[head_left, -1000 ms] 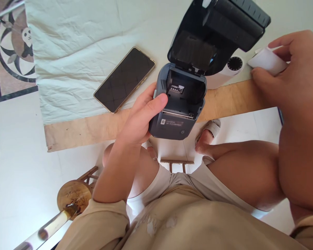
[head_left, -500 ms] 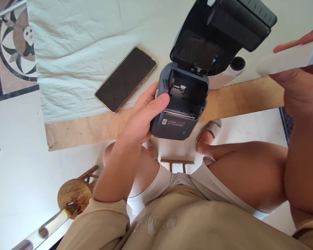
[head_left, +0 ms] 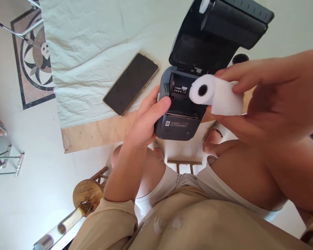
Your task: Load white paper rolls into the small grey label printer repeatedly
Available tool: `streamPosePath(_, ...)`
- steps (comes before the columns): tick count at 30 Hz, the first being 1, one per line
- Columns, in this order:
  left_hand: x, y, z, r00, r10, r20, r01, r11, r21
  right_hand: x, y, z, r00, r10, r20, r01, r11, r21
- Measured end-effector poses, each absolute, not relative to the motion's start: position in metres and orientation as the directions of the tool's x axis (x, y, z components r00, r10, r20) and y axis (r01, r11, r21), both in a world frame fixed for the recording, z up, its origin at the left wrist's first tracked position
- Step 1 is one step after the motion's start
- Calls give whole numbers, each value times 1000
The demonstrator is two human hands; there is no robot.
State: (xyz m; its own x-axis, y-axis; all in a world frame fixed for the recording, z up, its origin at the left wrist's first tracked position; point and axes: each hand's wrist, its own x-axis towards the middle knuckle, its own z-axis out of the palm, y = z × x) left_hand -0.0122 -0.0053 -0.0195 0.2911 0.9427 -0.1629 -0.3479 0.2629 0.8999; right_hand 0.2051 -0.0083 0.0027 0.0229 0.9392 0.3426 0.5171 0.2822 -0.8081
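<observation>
My left hand [head_left: 146, 119] grips a small dark grey label printer [head_left: 177, 122] by its left side, thumb on the upper edge. Its lid [head_left: 219, 31] stands open and the paper bay [head_left: 181, 91] looks empty. My right hand [head_left: 271, 99] holds a white paper roll [head_left: 216, 95] between thumb and fingers, just right of the open bay and level with it, its dark core hole turned towards me. A second white roll [head_left: 240, 58] lies on the cloth behind the lid, mostly hidden.
A black smartphone [head_left: 131, 83] lies face up on a white cloth [head_left: 94, 45] over a wooden table edge [head_left: 94, 133]. Below are my knees, a sandalled foot [head_left: 214, 133], a small round wooden stool [head_left: 87, 192] and a panda floor mat [head_left: 39, 59].
My right hand has lifted the paper roll from the table at the far right and carried it left, up to the printer's open bay. The left hand keeps its hold on the printer.
</observation>
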Motion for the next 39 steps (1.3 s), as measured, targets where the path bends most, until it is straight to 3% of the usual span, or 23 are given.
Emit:
streamPosePath(3, -13, -6, -20, 294, 944, -153, -343, 254, 904, 191, -6, 1, -188, 778, 600, 597, 575, -559)
streamPosePath(5, -14, -6, -21, 294, 944, -151, -333, 249, 910, 186, -5, 1, -295, 672, 680, 644, 665, -378)
streamPosePath(6, -14, -7, -21, 291, 945, -151, -327, 247, 912, 184, -5, 0, -305, 665, 682, 666, 661, -346)
streamPosePath(11, -16, -6, -21, 277, 946, -171, -295, 253, 922, 178, -6, 0, -264, 702, 661, 718, 601, -352)
streamPosePath(20, -17, -7, -21, 326, 934, -144, -278, 241, 930, 185, -1, -4, -341, 663, 666, 726, 636, -262)
streamPosePath(25, -16, -8, -21, 331, 935, -131, -310, 239, 920, 181, -5, -4, -266, 703, 660, 703, 610, -366)
streamPosePath(31, -17, -5, -26, 339, 936, -99, -384, 234, 893, 177, -16, -4, -354, 561, 749, 548, 773, -320)
streamPosePath(35, -18, -4, -28, 310, 946, -99, -343, 208, 916, 176, -23, -7, -493, 529, 691, 520, 816, -254)
streamPosePath(37, -19, -4, -29, 286, 954, -94, -298, 181, 937, 182, -25, -4, -486, 538, 688, 484, 822, -301)
streamPosePath(39, -20, -4, -32, 297, 952, -73, -263, 155, 952, 192, -24, 0, -406, 640, 653, 472, 758, -449)
